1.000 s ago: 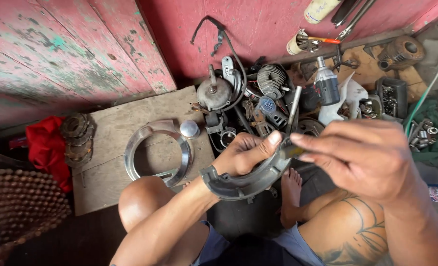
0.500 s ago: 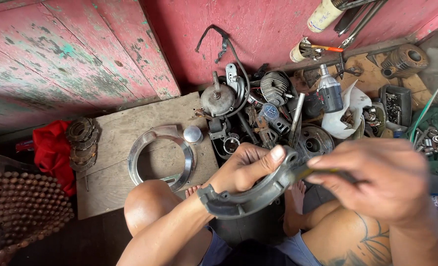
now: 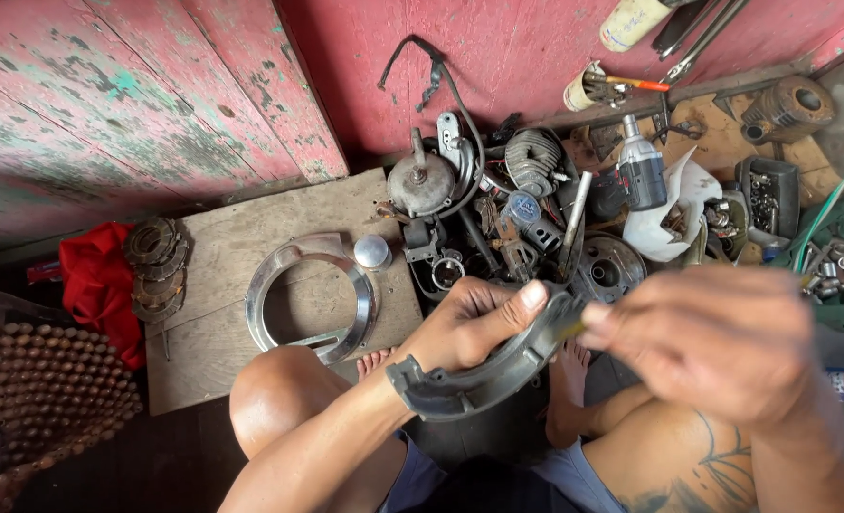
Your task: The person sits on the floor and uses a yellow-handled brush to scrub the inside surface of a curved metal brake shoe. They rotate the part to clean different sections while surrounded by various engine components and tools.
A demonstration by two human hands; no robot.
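Observation:
My left hand (image 3: 474,323) grips a curved grey brake shoe (image 3: 469,380), thumb pressed on its upper end. My right hand (image 3: 716,337) is blurred and pinches a small yellowish tool (image 3: 570,332) whose tip touches the shoe's upper end. Both hands hover over my knees, just in front of a heap of metal parts.
A shiny metal ring (image 3: 310,296) and a small round cap (image 3: 372,251) lie on a wooden board (image 3: 213,256). Stacked gears (image 3: 156,271) and a red cloth (image 3: 94,285) sit at left. Engine parts (image 3: 498,204), a cordless drill (image 3: 642,171) and a box of nuts (image 3: 767,195) crowd the red wall.
My right hand has shifted slightly left and back along the shoe's end, now motion-blurred. The left hand keeps the shoe in almost the same place.

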